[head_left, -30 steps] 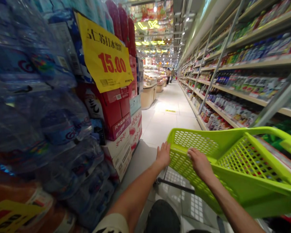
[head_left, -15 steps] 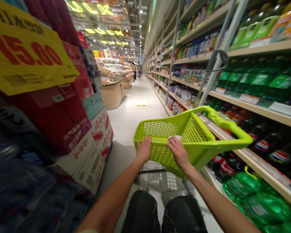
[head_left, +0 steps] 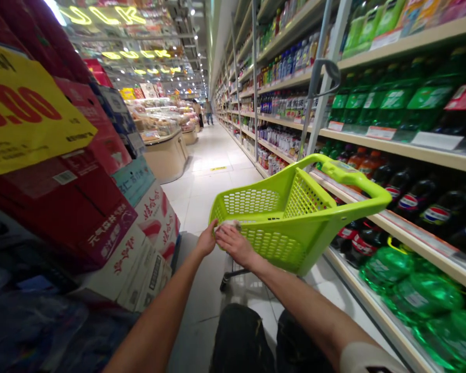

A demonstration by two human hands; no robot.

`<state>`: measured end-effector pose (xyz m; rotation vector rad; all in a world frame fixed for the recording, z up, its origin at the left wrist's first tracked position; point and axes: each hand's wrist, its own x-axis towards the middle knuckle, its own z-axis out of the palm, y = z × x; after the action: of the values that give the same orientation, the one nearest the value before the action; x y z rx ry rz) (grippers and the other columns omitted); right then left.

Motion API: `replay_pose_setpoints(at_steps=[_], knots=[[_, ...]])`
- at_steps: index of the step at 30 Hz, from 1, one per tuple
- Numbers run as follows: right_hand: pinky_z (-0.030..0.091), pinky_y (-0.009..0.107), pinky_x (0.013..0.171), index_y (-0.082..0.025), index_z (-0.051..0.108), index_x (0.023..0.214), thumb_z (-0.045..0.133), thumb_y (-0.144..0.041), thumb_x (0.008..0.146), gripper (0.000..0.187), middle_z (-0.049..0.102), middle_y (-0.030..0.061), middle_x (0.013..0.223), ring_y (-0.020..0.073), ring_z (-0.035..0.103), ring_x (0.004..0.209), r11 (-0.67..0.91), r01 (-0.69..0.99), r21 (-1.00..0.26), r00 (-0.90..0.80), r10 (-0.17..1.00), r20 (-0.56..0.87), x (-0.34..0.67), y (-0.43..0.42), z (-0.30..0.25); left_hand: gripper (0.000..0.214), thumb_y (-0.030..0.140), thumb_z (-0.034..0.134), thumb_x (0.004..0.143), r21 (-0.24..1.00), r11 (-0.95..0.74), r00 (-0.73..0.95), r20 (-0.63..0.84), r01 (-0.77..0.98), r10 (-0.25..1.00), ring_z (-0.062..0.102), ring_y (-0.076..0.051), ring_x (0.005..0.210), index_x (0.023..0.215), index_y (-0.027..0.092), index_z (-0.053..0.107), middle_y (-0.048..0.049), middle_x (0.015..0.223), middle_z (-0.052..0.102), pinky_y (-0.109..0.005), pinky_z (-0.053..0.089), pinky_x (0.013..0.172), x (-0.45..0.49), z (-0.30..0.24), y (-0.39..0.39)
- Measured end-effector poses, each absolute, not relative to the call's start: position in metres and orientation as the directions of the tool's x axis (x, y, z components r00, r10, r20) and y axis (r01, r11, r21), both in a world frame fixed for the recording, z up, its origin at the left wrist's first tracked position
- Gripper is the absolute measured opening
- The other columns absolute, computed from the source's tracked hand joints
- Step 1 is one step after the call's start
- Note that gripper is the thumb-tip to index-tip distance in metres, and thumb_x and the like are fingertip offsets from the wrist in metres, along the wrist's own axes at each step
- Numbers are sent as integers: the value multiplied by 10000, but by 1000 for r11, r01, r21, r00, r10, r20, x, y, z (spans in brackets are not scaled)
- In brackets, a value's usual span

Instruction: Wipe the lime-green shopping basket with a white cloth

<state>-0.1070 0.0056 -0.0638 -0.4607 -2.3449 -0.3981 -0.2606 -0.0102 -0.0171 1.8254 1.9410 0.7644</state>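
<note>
Pale aisle floor (head_left: 233,155) runs far between tall drink shelves (head_left: 411,46) on the right and stacked cartons (head_left: 101,207) on the left, with a green shopping cart (head_left: 303,225) at near centre, where the left hand (head_left: 207,240) touches its left end, grip unclear, and the right hand (head_left: 235,245) holds a whitish cloth (head_left: 230,224) against it.

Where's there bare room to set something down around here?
Bare floor runs between the display counter and the loaded shelves, and between the stacked cartons and the cart. Some bare bottom shows inside the cart; its near wall hides part. It's crowded at the cart's corner, with left grip, right grip and pale cloth.
</note>
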Motion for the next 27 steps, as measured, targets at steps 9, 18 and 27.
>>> replay_pose_setpoints(at_steps=[9,18,27], knots=[[389,366,959,-161,624,959,441,-187,863,209,596,68,1127,176,447,1160,895,429,122,-777,297,555,-84,-8,-113,720,-33,345,587,626,25,-115,104,779,988,423,-144,1186,1277,166,378,-18,1263,497,-295,291,1035,-266,-18,-14],[401,426,944,-165,604,1016,429,-146,859,236,583,87,1149,197,437,1173,844,534,54,-676,389,626,-65,0,-103,711,-32,318,625,305,25,-48,67,952,997,220,-168,1300,1289,221,344,-39,1398,300,-488,205,1039,-234,-15,-21],[306,440,1020,-196,534,1147,367,-197,888,308,509,54,1247,210,327,1249,823,566,-51,-537,415,735,-49,-8,-84,347,206,433,771,856,-384,347,264,346,900,579,-187,963,1094,210,561,-14,977,659,-336,453,884,-154,78,-115]])
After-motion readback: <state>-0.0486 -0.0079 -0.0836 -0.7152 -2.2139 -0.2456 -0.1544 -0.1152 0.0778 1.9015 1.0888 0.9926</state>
